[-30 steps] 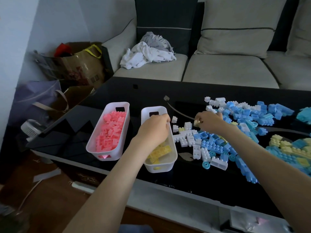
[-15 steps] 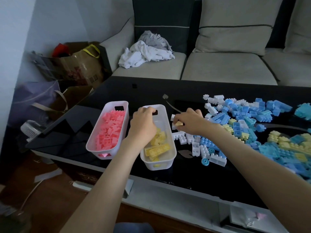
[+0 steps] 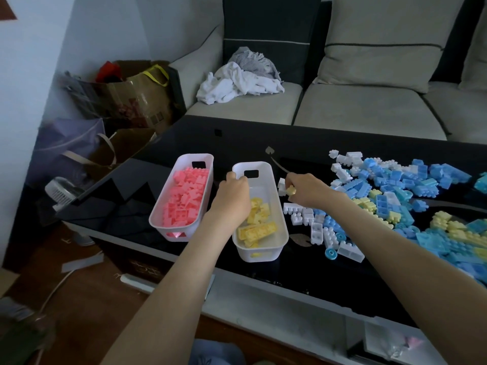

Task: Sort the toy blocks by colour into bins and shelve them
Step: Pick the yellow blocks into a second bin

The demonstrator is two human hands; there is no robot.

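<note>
1. Under the left hand (image 3: 233,196) sits the yellow-block bin (image 3: 282,225). The hand's fingers are curled over the bin's left rim near the far end, gripping it.
2. Just right of that bin, the right hand (image 3: 307,189) pinches a small yellow block (image 3: 290,191) between thumb and fingertips. It holds the block just outside the bin's right rim, beside a white block (image 3: 281,183).
3. Left of the left hand, the pink-block bin (image 3: 185,162) stands close beside the other bin on the dark surface (image 3: 237,138).
4. Right of the right hand, a loose pile (image 3: 395,180) of blue, white and yellow blocks spreads across the surface, with the white ones nearest the bin.
5. Beyond both hands, crumpled clothes (image 3: 237,83) lie on a sofa (image 3: 369,111).
</note>
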